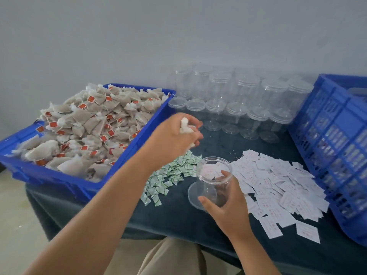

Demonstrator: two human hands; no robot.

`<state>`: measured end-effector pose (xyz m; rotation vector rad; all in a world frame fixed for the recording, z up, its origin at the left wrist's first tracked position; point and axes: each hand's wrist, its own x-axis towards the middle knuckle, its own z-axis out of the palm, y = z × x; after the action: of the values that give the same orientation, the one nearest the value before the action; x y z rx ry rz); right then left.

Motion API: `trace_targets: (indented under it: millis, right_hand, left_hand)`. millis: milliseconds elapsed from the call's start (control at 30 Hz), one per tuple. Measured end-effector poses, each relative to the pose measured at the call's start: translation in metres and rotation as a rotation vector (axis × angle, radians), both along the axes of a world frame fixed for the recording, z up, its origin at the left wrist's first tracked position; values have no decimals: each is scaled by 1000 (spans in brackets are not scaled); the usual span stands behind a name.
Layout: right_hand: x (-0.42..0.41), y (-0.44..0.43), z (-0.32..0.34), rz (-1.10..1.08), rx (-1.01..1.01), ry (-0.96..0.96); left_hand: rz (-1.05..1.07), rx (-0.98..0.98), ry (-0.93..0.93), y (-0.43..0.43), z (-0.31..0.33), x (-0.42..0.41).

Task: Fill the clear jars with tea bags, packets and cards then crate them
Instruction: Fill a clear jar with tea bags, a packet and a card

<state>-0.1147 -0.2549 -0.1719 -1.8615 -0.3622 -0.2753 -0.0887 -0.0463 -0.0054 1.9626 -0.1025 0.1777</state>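
Note:
My right hand [228,197] grips an open clear jar [213,175], tilted toward me, together with its lid [195,197] held against the jar's side. My left hand [174,135] hovers above and left of the jar, its fingers curled round tea bags [185,126]. The hand is blurred. A blue bin [139,139] at the left is heaped with tea bags [89,128] bearing red tags. Green-and-white packets [170,175] lie in a pile under my left wrist. White cards [278,187] are spread at the right of the jar.
Several empty lidded clear jars [238,104] stand in stacked rows at the back by the wall. A blue slatted crate [337,147] stands at the right edge. A dark cloth [178,221] covers the table, whose front edge is near my knee.

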Motion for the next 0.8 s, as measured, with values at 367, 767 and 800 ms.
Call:
trace_targets:
  millis: [367,767,800]
  right_hand:
    - [0,-2,1,-25,21,15]
    - [-1,-6,-2,-42,40,-20]
    - [1,-7,-3,-50,42,-13]
  left_hand:
    - [-155,537,-69,-54,-26,-6]
    - [122,460,21,17,-46,-16]
    - [161,485,19,29,-42,-17]
